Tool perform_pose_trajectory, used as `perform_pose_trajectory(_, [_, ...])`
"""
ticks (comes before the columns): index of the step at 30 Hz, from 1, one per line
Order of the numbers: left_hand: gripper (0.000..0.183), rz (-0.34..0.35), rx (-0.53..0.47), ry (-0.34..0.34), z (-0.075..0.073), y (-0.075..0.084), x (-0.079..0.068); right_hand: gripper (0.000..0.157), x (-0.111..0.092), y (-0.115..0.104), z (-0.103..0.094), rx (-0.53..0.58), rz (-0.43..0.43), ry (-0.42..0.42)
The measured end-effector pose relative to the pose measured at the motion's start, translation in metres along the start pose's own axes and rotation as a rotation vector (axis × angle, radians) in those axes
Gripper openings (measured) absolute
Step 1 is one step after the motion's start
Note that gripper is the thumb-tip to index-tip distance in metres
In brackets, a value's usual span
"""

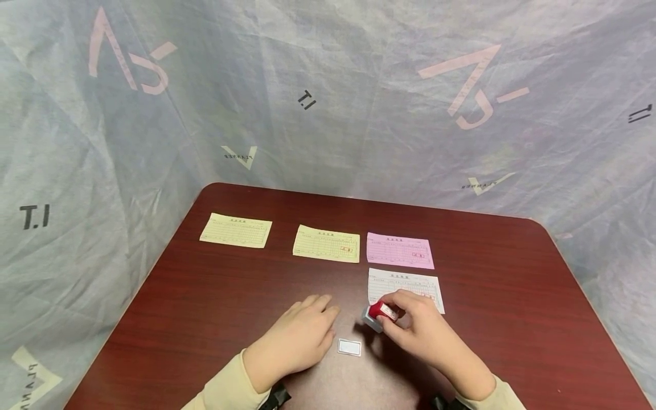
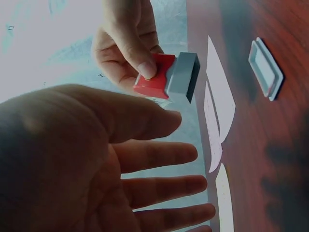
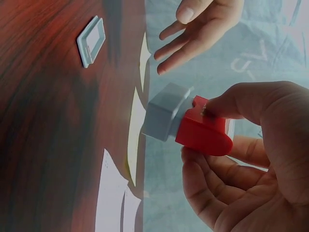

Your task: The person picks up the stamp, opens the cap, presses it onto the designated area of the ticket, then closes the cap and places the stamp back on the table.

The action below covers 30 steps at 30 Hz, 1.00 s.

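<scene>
My right hand (image 1: 422, 324) pinches the red body of a stamp (image 3: 203, 128) between thumb and fingers, its grey end tilted toward the table, above the near left corner of the white slip (image 1: 397, 282). My left hand (image 1: 297, 336) hovers palm down over the table with straight fingers and holds nothing. Between the hands lies a small grey rectangular stamp cap (image 1: 349, 347), hollow side up. The left wrist view shows the same stamp (image 2: 166, 77) beyond my left thumb, its grey frame facing the table.
Behind the white slip lies a pink slip (image 1: 400, 250) with a red mark. Left of it is a yellow slip (image 1: 326, 244), also red-marked. Another yellow slip (image 1: 236, 230) without a red mark lies farther left. A grey printed curtain (image 1: 328, 114) hangs behind the dark red table (image 1: 215, 302).
</scene>
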<state>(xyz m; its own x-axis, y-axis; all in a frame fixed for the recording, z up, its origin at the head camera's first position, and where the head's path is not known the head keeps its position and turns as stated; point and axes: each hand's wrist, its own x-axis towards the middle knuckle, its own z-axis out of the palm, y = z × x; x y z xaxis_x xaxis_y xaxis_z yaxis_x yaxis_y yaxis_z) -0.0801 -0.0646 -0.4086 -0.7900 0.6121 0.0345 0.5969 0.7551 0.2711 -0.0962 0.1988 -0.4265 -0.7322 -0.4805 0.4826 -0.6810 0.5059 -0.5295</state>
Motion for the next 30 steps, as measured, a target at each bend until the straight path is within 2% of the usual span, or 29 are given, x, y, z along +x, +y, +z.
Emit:
perform_pose_trajectory(13, [0.032, -0.013, 0.004, -0.001, -0.002, -0.004, -0.001, 0.023, 0.0, 0.0, 0.0, 0.013, 0.0, -0.006])
perform_pose_trajectory(25, [0.036, -0.071, -0.035, 0.018, -0.01, -0.024, 0.001, 0.023, -0.001, 0.0, 0.0, 0.024, -0.007, -0.01])
perform_pose_trajectory(30, [0.037, -0.112, -0.058, 0.041, -0.011, -0.04, 0.003, 0.023, 0.0, 0.0, 0.0, 0.035, -0.003, -0.013])
